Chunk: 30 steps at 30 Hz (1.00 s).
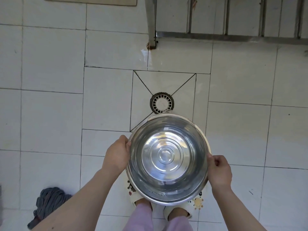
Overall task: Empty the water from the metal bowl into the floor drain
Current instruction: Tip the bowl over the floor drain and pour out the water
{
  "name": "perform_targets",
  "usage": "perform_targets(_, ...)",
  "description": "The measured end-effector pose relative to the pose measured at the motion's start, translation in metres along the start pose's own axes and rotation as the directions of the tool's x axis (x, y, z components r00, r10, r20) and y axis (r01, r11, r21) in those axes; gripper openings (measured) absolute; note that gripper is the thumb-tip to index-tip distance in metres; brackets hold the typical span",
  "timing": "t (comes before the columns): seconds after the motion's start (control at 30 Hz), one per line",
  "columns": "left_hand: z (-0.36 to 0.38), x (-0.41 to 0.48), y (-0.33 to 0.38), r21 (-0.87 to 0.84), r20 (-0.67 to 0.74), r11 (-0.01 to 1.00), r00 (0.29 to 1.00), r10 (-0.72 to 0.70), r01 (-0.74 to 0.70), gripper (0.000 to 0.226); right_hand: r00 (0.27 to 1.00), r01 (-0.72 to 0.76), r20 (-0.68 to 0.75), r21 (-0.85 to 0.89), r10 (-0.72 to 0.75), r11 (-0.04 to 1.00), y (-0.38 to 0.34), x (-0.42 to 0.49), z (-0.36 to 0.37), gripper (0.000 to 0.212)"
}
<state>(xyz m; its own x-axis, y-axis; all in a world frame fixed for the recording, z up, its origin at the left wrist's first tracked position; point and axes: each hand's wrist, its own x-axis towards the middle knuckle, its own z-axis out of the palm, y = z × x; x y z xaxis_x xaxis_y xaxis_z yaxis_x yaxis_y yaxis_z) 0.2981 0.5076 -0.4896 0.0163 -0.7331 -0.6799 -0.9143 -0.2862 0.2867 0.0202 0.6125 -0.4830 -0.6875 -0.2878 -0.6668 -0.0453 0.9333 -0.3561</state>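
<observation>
So, the metal bowl (191,130) was held roughly level on the person's side of the floor drain (161,102). Its far rim overlapped the drain's near edge in the head view.

Left hand (116,154) gripped the rim left of the drain line, thumb on top of the lip, fingers hidden underneath. Right hand (220,172) had curled fingers pinching the rim on the opposite side, slightly nearer the person. Both were closed on the bowl and held nothing else.

Handling, my read:
- Thin stainless and rigid, so it won't flex. It's light by itself, but the water adds weight and will slosh.
- The lip was narrow and smooth, likely slippery if wet, so a two-handed rim grip at opposite sides looked right.
- The pour should go over the far rim toward the drain. Hands at the sides gave a clean tilt axis.
- Risk: a fast tilt would overshoot the grate and sheet across the tiles.

Contents: clear water (166,180), with the base rings visible through it. A waterline seemed to show on the near wall, but depth was hard to call. No pour was visible.

The drain was a white slotted grate in a dark ring, with diagonal tile cuts running to it from beyond. The slots looked open.

Elsewhere, a grey mop head (50,200) lay well left of the drain and nearer the person. A metal rack leg (152,30) stood beyond the drain. Slippers (196,202) sat under the bowl, on the drain's near side.
</observation>
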Motion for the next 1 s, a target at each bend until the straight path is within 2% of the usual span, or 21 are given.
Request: perform_targets(1.0,-0.004,0.004,0.009,0.002,0.013,1.000,1.000,-0.012,0.012,0.025,1.000,-0.005,-0.010,-0.027,0.005,1.000,-0.006,0.009,0.001,0.027)
